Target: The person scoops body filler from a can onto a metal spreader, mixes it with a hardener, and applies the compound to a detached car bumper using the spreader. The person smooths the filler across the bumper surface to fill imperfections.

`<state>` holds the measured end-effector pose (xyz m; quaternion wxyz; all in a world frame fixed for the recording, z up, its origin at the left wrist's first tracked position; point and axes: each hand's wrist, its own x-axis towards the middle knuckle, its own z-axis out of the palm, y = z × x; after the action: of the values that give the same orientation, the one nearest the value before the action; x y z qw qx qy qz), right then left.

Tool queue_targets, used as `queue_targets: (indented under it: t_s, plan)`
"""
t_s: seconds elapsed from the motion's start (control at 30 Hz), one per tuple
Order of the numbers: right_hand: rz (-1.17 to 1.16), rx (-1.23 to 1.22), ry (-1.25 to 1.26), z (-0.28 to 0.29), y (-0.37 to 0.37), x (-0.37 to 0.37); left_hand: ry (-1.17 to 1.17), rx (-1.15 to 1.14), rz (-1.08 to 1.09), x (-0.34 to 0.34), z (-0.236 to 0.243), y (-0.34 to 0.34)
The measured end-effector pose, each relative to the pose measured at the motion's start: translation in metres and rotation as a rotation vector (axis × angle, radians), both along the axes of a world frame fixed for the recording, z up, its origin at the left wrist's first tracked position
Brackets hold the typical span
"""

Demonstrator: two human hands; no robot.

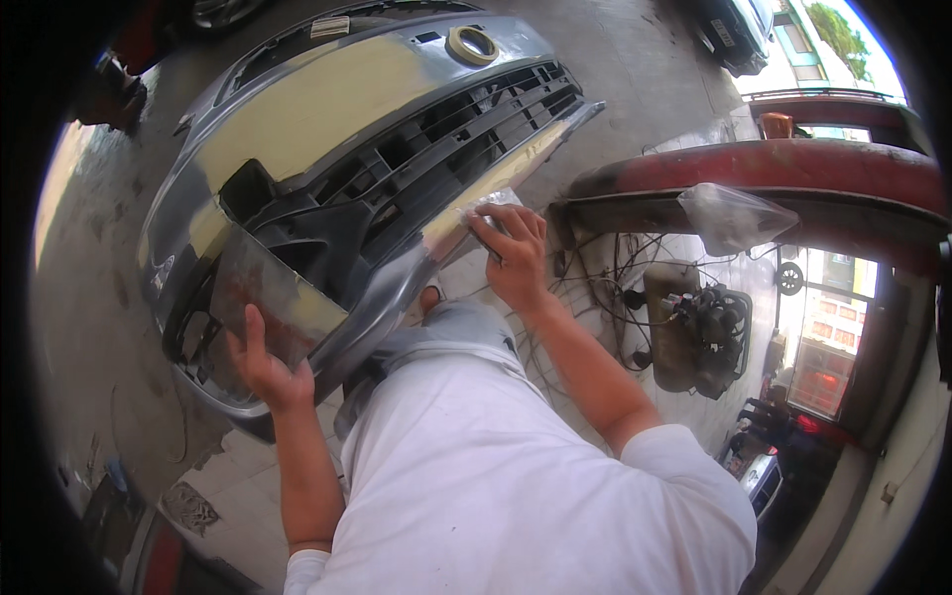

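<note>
A car bumper [327, 109] stretches before me, grey with broad patches of cream filler and a black grille [446, 139]. In my left hand [270, 367] is a thin flat plate [283, 297], glassy-looking with reddish smears, held tilted over the bumper's near left end. My right hand [516, 248] pinches a small, thin, pale flat piece [486, 201] against the bumper's lower edge, beside a pinkish smear [446, 226]. Its full shape is hidden by my fingers. A roll of tape [472, 45] rests on top of the bumper.
To the right, a red bumper [773, 169] is raised on a support, with a clear plastic bag [734, 216] hanging on it. Beneath stand an air compressor [694, 322] and tangled hoses [605, 288]. A dark car [729, 35] is parked at the far right.
</note>
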<state>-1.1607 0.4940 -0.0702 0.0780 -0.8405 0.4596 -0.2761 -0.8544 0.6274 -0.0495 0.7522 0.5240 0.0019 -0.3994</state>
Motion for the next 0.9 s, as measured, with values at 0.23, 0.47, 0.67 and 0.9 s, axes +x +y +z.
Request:
queue_targets:
  t_s: [0.23,0.47,0.67,0.9]
  plan:
    - [-0.025,0.058,0.054,0.017,0.042,0.034,-0.006,0.021,-0.039,0.024,-0.001,0.007]
    - [-0.084,0.081,0.086,0.006,0.068,0.045,0.021,-0.027,-0.128,0.042,0.002,0.005]
    - [-0.023,0.222,-0.37,0.11,0.072,0.062,0.057,-0.173,-0.295,0.006,0.018,-0.022]
    - [0.479,0.158,-0.515,0.136,0.068,0.081,0.053,-0.37,-0.465,-0.054,0.075,-0.065]
